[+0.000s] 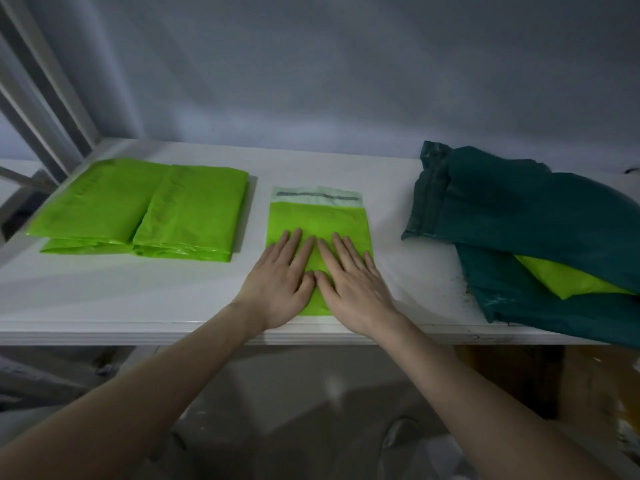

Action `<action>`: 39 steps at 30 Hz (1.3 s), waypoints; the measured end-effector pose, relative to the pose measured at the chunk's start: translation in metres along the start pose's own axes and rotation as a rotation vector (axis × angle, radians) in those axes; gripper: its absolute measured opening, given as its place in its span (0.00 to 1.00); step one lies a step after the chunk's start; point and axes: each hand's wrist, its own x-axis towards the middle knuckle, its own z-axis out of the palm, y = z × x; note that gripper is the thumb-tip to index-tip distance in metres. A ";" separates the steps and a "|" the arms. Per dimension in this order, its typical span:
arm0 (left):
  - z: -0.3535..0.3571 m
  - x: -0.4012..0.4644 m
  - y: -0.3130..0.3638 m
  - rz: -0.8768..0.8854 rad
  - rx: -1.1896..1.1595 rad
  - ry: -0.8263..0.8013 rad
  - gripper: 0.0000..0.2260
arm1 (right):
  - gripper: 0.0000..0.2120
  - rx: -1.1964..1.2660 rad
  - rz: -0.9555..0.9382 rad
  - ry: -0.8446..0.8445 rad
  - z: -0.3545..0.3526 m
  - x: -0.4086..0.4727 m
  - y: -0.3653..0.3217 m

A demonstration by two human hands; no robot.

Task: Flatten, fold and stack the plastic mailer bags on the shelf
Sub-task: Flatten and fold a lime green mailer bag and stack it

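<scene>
A small lime-green mailer bag (pixel 317 220) lies flat in the middle of the white shelf (pixel 138 299), its pale adhesive flap at the far end. My left hand (pixel 280 282) and my right hand (pixel 349 285) rest palm-down side by side on its near half, fingers spread, thumbs touching. A stack of folded lime-green bags (pixel 145 209) sits to the left. On the right lies a loose heap of dark teal bags (pixel 540 216) with one lime-green bag (pixel 561 277) tucked between them.
The shelf's front edge runs just under my wrists. A grey wall stands close behind the shelf, and a white upright frame (pixel 45 98) rises at the left. Below the shelf are dim, blurred objects, including a brown box (pixel 588 386) at the right.
</scene>
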 end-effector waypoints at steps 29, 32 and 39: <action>-0.022 0.098 -0.021 0.060 -0.269 -0.002 0.22 | 0.28 0.016 -0.069 0.071 -0.019 0.106 0.012; -0.010 0.096 -0.031 0.067 -0.163 0.041 0.34 | 0.26 0.059 -0.050 0.019 -0.011 0.110 0.015; -0.006 0.092 -0.027 -0.142 0.000 -0.012 0.24 | 0.25 -0.045 0.002 -0.003 -0.007 0.106 0.017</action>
